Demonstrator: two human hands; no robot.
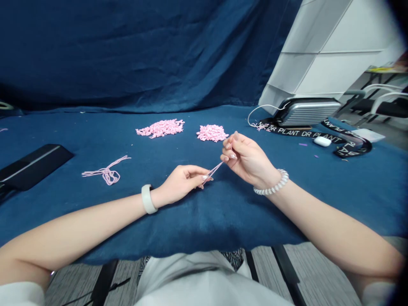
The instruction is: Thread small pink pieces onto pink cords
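A thin pink cord (215, 168) stretches between my two hands above the front of the blue-covered table. The fingertips of my left hand (182, 183) pinch its lower end. My right hand (244, 158), higher and further right, has its fingers curled closed on the other end. Beyond the hands lie two heaps of small knotted pink cord pieces: a wider heap (162, 128) on the left and a rounder heap (211, 132) close behind my right hand. To the left of my left hand rests a loose bundle of pink cords (107, 171).
A black flat object (35, 166) lies at the left. On the right are a silver ribbed case (310, 112) with a white cable, a black lettered strap (295, 132), a white earbud case (322, 141) and purple scraps. Blue cloth (127, 55) hangs behind the table.
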